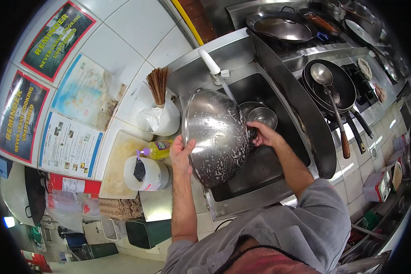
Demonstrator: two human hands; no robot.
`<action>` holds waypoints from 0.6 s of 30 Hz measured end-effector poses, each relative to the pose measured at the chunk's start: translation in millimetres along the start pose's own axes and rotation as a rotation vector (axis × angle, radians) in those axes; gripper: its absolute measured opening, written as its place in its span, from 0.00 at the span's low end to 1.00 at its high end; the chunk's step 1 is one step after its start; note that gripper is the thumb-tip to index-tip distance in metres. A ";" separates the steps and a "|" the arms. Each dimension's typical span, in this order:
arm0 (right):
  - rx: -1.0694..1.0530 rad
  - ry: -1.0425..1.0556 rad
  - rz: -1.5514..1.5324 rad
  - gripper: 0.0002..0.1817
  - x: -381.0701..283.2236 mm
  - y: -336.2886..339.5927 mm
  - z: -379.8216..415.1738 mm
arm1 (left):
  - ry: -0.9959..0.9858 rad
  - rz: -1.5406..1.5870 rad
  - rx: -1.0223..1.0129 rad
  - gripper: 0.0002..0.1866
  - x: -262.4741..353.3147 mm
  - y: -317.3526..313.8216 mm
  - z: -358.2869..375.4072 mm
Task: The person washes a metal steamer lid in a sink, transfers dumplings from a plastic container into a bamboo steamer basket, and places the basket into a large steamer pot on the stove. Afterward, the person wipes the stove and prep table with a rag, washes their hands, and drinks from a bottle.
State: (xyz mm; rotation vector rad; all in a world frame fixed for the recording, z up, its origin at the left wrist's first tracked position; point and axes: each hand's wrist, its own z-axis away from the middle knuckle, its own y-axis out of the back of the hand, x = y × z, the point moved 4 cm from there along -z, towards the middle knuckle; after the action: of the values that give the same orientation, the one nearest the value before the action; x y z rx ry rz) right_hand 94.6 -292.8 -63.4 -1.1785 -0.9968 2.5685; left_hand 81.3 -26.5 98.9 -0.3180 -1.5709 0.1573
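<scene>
A large metal bowl [214, 132] is tilted on its side over the sink [274, 176], its outer surface streaked with white foam. My left hand [181, 153] grips its rim, thumb lying on the outside. On the other side, my right hand [262, 134] is closed around a dark scrubber [252, 134], which touches the foamy underside. Behind the bowl stands a tap with a white handle [209, 61]; a pale streak below it may be its spout or running water. Smaller metal bowls [264, 118] sit in the sink, partly covered by the large bowl and my right hand.
Left of the sink are a white tub with a bristle brush [157, 86], a yellow bottle [160, 149] and a white container [146, 176]. A metal partition [297, 105] separates the sink from the stove, where pans [329, 84], a ladle [322, 74] and a lit burner [323, 35] stand.
</scene>
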 end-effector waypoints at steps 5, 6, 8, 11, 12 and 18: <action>0.521 0.387 -0.023 0.18 -11.7 -2.1 23.3 | 0.076 0.191 -0.097 0.13 -95.2 61.9 -28.1; 0.639 0.490 -0.013 0.18 -10.1 1.0 26.1 | 0.077 0.200 -0.111 0.13 -111.1 67.9 -36.4; 0.750 0.603 0.038 0.17 -2.6 1.7 27.4 | 0.135 0.090 -0.114 0.16 -134.8 73.1 -42.5; 1.000 0.760 0.316 0.17 11.4 3.5 20.2 | 0.194 -0.263 -0.205 0.22 -163.3 75.4 -80.8; 1.154 0.812 0.555 0.19 18.9 13.3 7.7 | 0.149 -0.517 -0.250 0.24 -173.1 71.0 -97.4; 1.207 0.842 0.838 0.21 27.4 -42.3 8.8 | -0.119 -0.560 -0.226 0.20 -126.9 -45.2 -181.4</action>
State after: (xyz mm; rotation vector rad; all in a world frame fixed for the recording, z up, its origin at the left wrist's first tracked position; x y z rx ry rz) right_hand 63.8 -254.2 -50.0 -2.0002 1.2349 1.8848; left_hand 256.9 -125.0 -3.5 -0.0335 -1.7408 -0.4449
